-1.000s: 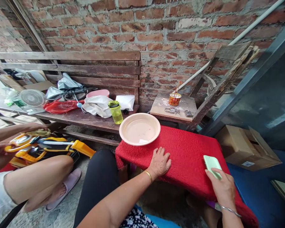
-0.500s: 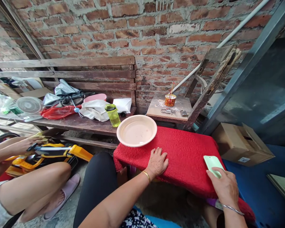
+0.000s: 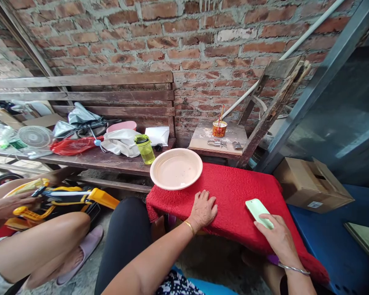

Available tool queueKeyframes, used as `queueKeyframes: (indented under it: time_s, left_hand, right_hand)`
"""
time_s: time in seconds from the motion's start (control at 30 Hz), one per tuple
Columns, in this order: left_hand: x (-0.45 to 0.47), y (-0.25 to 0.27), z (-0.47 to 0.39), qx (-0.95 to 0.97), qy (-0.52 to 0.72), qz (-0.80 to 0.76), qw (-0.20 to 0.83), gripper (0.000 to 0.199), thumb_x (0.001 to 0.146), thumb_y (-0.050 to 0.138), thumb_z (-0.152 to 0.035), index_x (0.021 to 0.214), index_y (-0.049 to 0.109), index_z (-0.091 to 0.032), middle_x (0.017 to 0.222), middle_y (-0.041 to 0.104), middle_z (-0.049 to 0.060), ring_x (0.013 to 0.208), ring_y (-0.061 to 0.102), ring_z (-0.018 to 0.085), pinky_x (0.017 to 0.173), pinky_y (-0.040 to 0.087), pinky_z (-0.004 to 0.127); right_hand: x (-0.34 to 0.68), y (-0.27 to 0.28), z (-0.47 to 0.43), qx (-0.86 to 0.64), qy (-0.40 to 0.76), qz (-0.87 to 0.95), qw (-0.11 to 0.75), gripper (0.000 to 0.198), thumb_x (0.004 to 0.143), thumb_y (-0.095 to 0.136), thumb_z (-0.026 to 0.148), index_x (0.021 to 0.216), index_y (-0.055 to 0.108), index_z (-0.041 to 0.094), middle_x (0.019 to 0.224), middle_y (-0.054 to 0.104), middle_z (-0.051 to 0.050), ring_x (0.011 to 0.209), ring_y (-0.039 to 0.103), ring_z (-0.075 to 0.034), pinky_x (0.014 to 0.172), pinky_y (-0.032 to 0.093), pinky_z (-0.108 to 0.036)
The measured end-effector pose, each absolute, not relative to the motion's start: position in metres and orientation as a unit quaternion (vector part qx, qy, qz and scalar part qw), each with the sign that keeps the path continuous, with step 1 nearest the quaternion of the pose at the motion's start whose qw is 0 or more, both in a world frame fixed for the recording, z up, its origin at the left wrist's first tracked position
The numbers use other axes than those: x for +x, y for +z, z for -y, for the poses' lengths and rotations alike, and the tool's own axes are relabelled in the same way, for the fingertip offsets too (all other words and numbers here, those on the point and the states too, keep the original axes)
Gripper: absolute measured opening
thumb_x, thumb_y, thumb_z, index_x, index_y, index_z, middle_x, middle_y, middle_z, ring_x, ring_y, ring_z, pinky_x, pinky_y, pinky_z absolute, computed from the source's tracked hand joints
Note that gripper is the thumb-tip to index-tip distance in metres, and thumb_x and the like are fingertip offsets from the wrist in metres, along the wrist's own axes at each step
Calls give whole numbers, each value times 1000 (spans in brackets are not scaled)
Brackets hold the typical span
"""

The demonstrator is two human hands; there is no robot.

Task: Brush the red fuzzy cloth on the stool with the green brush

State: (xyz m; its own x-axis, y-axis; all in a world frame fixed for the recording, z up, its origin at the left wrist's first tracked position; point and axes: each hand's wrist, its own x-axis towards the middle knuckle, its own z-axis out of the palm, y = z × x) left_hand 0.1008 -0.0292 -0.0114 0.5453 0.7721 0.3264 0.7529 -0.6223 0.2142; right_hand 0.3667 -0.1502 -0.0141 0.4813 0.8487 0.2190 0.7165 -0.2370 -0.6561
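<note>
A red fuzzy cloth [image 3: 230,192] covers the low table in front of me. My left hand [image 3: 204,209] lies flat on it near the front edge, fingers spread, with nothing held. Just beyond that hand stands a pale pink basin [image 3: 176,169] with water and a few small specks inside. My right hand [image 3: 276,233] grips a mint-green smartphone [image 3: 258,211] by its near end, over the right part of the cloth. The phone's back faces up; its screen is hidden.
A wooden bench [image 3: 123,166] on the left bears a green bottle [image 3: 145,149], bags and a fan [image 3: 35,136]. A chair [image 3: 199,137] holds an incense pot [image 3: 219,128] and padlocks. Right stands a cardboard box [image 3: 313,184]. Another person sits left beside a yellow-black object [image 3: 64,196].
My right hand has moved left over the red cloth with the smartphone. My left hand has stayed in place. The other person's hand at the left has shifted slightly.
</note>
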Motion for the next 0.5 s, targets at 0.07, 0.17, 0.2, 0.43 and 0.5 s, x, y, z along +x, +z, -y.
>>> queueKeyframes:
  time_s: [0.07, 0.17, 0.2, 0.43, 0.5]
  left_hand:
    - [101, -12, 29, 879, 198, -434, 27, 25, 92, 58, -36, 112, 65, -23, 122, 59, 11, 122, 51, 28, 106, 38, 49]
    - [101, -13, 29, 878, 201, -433, 29, 25, 92, 58, -36, 112, 65, -23, 122, 59, 11, 122, 51, 28, 106, 38, 49]
    - [101, -13, 29, 878, 202, -433, 28, 25, 92, 58, -36, 112, 65, -23, 122, 59, 11, 122, 50, 28, 106, 38, 49]
    - [101, -13, 29, 879, 198, -433, 25, 25, 92, 58, -36, 112, 65, -23, 124, 58, 11, 122, 51, 29, 105, 38, 49]
    - [101, -12, 29, 880, 194, -433, 24, 25, 92, 58, -35, 113, 65, -23, 123, 59, 11, 122, 51, 29, 106, 38, 49]
  right_hand:
    - [370, -14, 152, -788, 83, 488, 365, 42, 68, 60, 62, 85, 72, 25, 91, 57, -6, 86, 61, -26, 83, 48, -42]
    - [363, -14, 150, -783, 76, 496, 368, 41, 67, 61, 61, 85, 72, 26, 91, 56, -5, 85, 60, -25, 82, 49, -42]
    - [360, -14, 149, -781, 75, 500, 366, 40, 67, 61, 60, 85, 72, 26, 91, 56, -5, 84, 60, -25, 81, 49, -41]
    - [352, -16, 145, -776, 79, 507, 367, 37, 69, 62, 57, 87, 72, 26, 92, 54, -5, 84, 60, -25, 82, 49, -41]
    - [351, -17, 145, -775, 73, 509, 369, 36, 69, 62, 56, 87, 71, 26, 92, 53, -5, 84, 59, -24, 82, 49, -42]
